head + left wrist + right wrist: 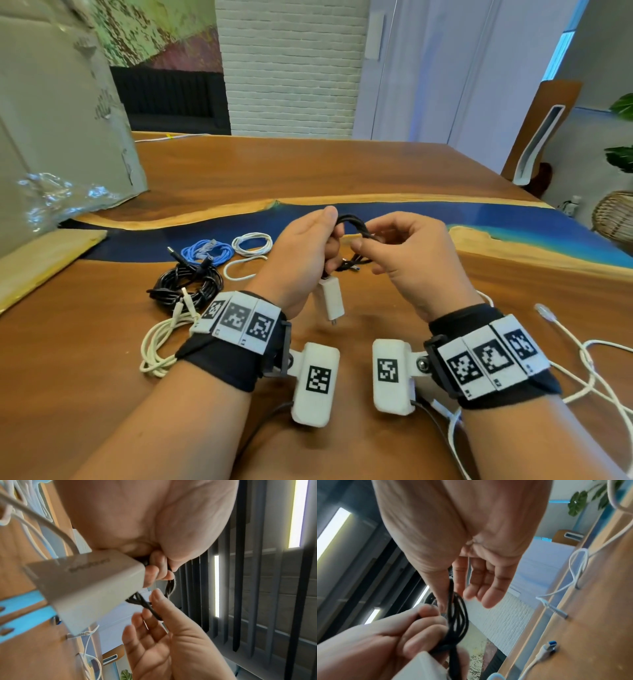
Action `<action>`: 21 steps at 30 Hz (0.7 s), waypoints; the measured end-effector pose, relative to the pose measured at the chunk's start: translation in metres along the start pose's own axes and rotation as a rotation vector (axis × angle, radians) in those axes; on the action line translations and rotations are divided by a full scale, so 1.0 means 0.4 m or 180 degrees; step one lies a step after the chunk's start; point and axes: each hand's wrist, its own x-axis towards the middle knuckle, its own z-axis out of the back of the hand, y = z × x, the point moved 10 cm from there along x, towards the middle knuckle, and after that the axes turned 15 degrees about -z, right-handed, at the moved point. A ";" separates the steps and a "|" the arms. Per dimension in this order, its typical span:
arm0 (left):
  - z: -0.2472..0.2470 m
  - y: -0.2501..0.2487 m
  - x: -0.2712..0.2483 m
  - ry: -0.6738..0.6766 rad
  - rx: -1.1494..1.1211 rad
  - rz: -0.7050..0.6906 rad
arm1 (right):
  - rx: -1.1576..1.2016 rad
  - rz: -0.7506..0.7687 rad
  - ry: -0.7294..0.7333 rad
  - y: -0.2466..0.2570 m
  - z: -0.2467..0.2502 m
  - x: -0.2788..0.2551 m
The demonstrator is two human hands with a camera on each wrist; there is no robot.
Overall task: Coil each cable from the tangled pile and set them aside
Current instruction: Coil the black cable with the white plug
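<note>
**Black cable held in both hands above the wooden table**

You are holding a small coil of black cable [352, 224] in the air, above the table [308, 171], between your two hands. Your left hand [301, 246] is closing its fingers around the loops, and a white charger block [331, 298] is hanging down from this hand. Your right hand [407, 250] is pinching one strand of the same black cable between thumb and forefinger, while its other fingers are staying loosely spread.

The table is brown wood with a blue river-like band [445, 219] crossing it. On your left side, some coiled cables are lying apart from each other: a blue coil [207, 251], a white coil [252, 244], a larger black coil [186, 286] and a cream cable [161, 342]. On your right side, loose white cables [582, 356] are lying uncoiled on the wood.

A grey board [61, 113] wrapped in clear plastic is leaning at the far left. Behind the table, a white brick wall [291, 65] is standing, and green plant leaves [621, 157] and a wicker basket [615, 216] are showing at the right edge.
</note>
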 end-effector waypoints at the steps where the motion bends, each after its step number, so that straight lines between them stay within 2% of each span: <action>1: 0.003 0.001 0.002 -0.0033 -0.0018 -0.0003 | 0.0114 -0.0047 -0.0056 -0.006 0.015 0.007; 6: 0.023 0.005 0.004 -0.0239 -0.0273 0.0047 | 0.0910 -0.0249 0.0029 -0.015 0.070 0.023; 10: 0.010 0.008 0.000 -0.0206 -0.0365 0.0063 | 0.0768 -0.0378 0.0404 -0.020 0.018 0.012; 12: 0.007 0.008 0.000 -0.0193 -0.0366 0.0052 | 0.0628 -0.0386 0.0496 -0.023 -0.015 0.004; 15: 0.009 0.005 0.001 -0.0191 -0.0337 0.0038 | 0.0796 -0.0440 0.0575 -0.030 -0.027 0.009; 19: 0.008 -0.002 0.000 -0.0135 -0.0150 -0.0008 | 0.0448 -0.0285 0.0189 -0.023 0.006 0.008; 21: 0.011 -0.004 0.001 -0.0132 -0.0079 -0.0040 | 0.0380 -0.0234 0.0161 -0.020 0.008 0.006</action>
